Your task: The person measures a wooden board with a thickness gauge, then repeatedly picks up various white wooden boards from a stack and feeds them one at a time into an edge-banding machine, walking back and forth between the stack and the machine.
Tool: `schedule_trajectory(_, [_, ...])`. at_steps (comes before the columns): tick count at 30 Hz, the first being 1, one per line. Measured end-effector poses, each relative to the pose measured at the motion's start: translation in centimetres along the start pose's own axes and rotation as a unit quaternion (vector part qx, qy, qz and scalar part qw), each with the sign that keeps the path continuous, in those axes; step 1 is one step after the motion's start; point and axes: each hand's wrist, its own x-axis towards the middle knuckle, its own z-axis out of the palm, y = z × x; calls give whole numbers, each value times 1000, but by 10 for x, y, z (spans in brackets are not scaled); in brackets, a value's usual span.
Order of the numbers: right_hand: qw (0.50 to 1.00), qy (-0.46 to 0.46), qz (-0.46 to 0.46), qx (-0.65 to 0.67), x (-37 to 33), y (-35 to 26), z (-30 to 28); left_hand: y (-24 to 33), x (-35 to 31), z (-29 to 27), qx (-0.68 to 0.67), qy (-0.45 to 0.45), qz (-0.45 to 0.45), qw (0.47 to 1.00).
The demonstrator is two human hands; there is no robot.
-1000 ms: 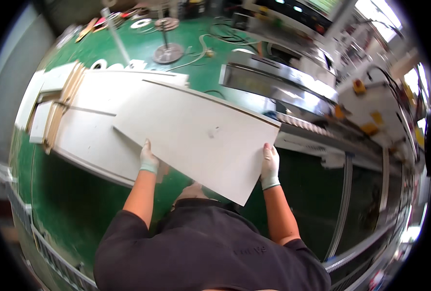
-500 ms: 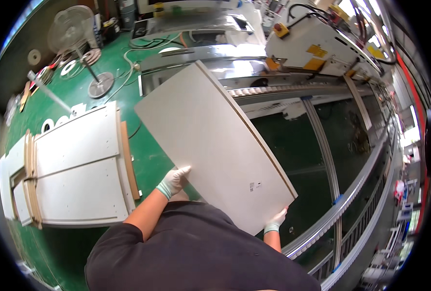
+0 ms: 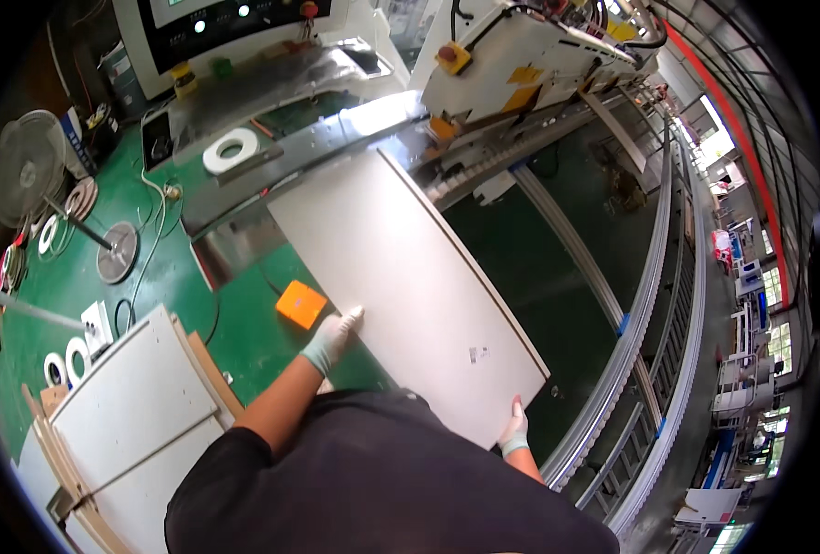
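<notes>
A large white rectangular panel [image 3: 401,277] is held before me at a slant, its far end over the edge of a metal machine table. My gloved left hand [image 3: 334,337] grips its left long edge, thumb on top and the other fingers hidden underneath. At the near right corner, my gloved right hand [image 3: 514,425] holds the panel with the thumb showing on its face. A small printed label [image 3: 479,355] sits near that corner. One long narrow edge of the panel shows a brown line.
A metal machine bed [image 3: 308,148] lies ahead, below a control panel [image 3: 235,28]. Roller rails [image 3: 645,305] curve along the right. Stacked white panels [image 3: 142,397] stand at left. An orange box-like object [image 3: 301,305] and a fan stand [image 3: 117,251] are on the green floor.
My view has turned to the right and toward the machine. The panel, still in both hands, has come closer to the metal bed. The orange object has come into view.
</notes>
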Motion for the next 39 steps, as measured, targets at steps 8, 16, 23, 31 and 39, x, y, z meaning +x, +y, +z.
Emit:
schedule_trajectory(8, [995,80,24,-55,-13,-56,59,77,88,-46,95,222,214,946])
schedule_trajectory(16, [991,117,67,9,19,-66,70,108,114,-20,250,275,121,920])
schedule_trajectory(23, [988,137,62,28,82,-143,99,159,168,53,357,198,39,912])
schedule_trajectory(31, [994,108,28,15,173,-201,65,168,242,163,216,210,-76,951])
schedule_trajectory(39, [986,91,-30,138,240,-256,58,146,312,205,92,113,-12,989])
